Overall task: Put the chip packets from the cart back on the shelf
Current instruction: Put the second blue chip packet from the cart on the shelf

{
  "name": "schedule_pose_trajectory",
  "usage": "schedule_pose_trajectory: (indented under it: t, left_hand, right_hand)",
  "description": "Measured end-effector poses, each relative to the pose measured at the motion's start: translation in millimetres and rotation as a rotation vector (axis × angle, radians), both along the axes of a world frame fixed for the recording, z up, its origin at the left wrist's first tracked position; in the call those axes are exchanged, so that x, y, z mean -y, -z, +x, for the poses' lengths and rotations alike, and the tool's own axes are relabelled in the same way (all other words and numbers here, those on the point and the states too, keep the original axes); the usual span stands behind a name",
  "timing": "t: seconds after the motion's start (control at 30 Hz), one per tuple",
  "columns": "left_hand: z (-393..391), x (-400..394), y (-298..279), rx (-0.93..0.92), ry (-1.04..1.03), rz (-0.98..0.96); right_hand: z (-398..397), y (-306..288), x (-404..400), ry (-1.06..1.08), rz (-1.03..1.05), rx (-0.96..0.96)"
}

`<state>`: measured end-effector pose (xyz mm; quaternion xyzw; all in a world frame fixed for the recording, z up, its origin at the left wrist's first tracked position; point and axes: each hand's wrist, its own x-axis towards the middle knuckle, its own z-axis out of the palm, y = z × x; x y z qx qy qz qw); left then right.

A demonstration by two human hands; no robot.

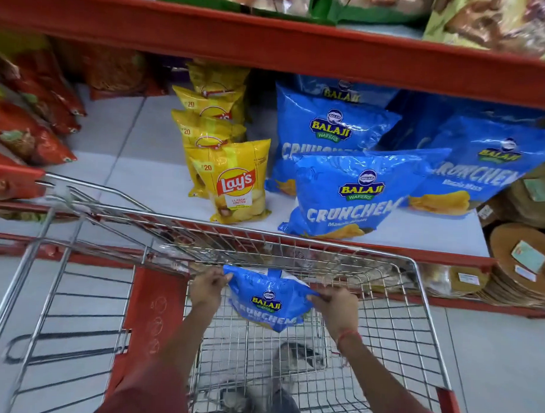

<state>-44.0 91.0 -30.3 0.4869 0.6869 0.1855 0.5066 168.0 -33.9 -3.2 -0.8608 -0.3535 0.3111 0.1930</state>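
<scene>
- Both hands pinch one blue packet [266, 300] low in the centre of the frame, inside the cart [428, 307]: our left hand [207, 287] nips its upper left corner, our right hand [335, 304] its right edge.
- Forearms reach forward side by side, wrists level, knuckles up.
- We judge the lift should keep both corners taut and clear the cart's front rim before tilting.
- Best spot, we think: the bare shelf [137, 140] front, just beside the matching blue packets [346, 193] at centre right, not among the yellow packets [232, 180].
</scene>
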Motion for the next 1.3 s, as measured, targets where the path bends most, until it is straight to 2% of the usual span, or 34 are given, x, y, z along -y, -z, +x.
schedule_pose_trajectory:
  t: [0.13,0.3,0.43,0.53,0.7,0.87,1.03,1.17,1.3]
  left_hand:
    - [-5,17,-18,0.091,-0.024,0.134]
    - [-3,33,-52,0.307,0.006,0.246]
    - [11,45,-89,0.323,0.035,0.348]
    - [30,54,-123,0.382,0.042,0.412]
    - [80,62,-175,0.491,0.063,0.540]
    - [141,68,-209,0.652,0.043,0.533]
    - [210,70,-226,0.670,0.021,0.518]
    - [260,69,-229,0.629,0.048,0.555]
    - [300,68,-219,0.517,0.132,0.528]
  right_hand:
    - [0,-20,18,0.028,0.132,0.020]
    - [5,-58,43,0.138,0.312,0.059]
    - [20,-94,60,0.190,0.487,0.085]
    - [42,-125,71,0.215,0.571,0.178]
    - [92,-170,82,0.242,0.675,0.102]
    - [154,-213,84,0.271,0.825,0.090]
    - [219,-240,77,0.343,0.899,0.199]
    - [265,-246,66,0.443,0.909,0.078]
    - [299,-237,53,0.493,0.841,0.149]
